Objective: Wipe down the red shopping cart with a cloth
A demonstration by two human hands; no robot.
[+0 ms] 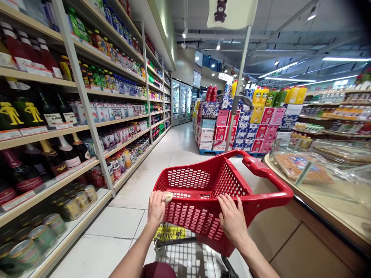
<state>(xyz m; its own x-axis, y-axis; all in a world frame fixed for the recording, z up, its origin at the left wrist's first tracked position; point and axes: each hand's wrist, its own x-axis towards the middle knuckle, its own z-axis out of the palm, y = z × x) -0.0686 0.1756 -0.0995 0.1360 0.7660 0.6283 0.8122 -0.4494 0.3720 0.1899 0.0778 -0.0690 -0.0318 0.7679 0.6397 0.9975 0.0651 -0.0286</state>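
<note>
Here, left hand (pixel 156 207) holding pale wad (pixel 168 197), right hand (pixel 232 217) touching red cart (pixel 199 202).

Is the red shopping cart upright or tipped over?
Upright: the red shopping cart has its open top facing up, with a dark lower bar beneath.

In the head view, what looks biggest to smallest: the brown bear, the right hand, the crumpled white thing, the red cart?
1. Red cart
2. Right hand
3. Brown bear
4. Crumpled white thing

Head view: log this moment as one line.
left hand: at near rim of red shopping cart, pale crumpled item at fingers | right hand: on same rim | drink shelves: left of cart
</note>
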